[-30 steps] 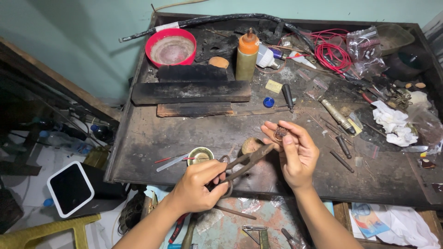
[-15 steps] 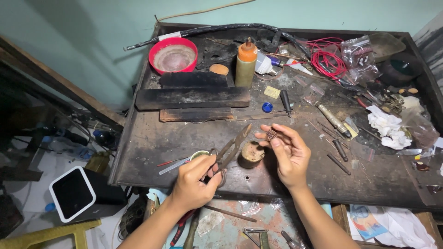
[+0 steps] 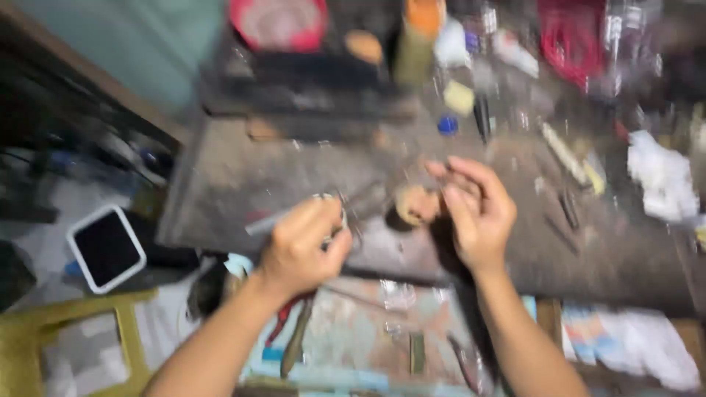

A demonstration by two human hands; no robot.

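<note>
- At the centre of the frame, our left hand [image 3: 301,246] is clenched around the handles of dark pliers [image 3: 360,204], held over the dark surface [image 3: 625,257].
- Our right hand [image 3: 478,213] has its fingers curled; blur hides whether they pinch anything.
- A small round wooden block [image 3: 413,204] sits between both hands.
- The work looks midway: tool gripped, nothing visibly finished.

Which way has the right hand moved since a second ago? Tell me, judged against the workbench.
Cannot tell for sure: the right hand hangs over the same front part of the workbench, beside the round wooden piece; the blurred picture shows camera motion, not a clear shift.
</note>
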